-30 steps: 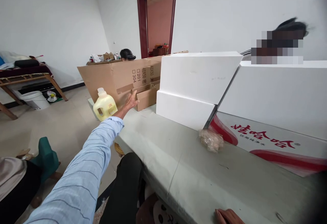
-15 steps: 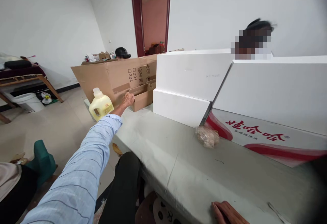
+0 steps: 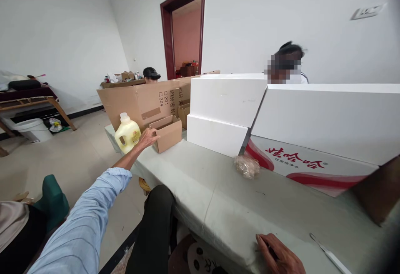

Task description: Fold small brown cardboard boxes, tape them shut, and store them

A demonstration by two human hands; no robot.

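Note:
My left hand reaches far forward, its fingers closed on the near left edge of a small open cardboard box on the table. Right beside that hand stands a jug of pale yellow liquid with a white cap. A second small cardboard box is partly hidden behind the first. My right hand rests at the table's near edge, thumb and fingers apart, with no object visible in it; some fingertips are hidden. A slim tool with a white handle lies to its right.
White foam boxes and a red-and-white printed carton line the table's far side. A clear plastic bundle lies before them. A large cardboard sheet stands at the left end. Two people sit beyond.
My left hand has drawn the small cardboard box nearer, away from the box behind it. More of my right hand shows now. The view has shifted slightly.

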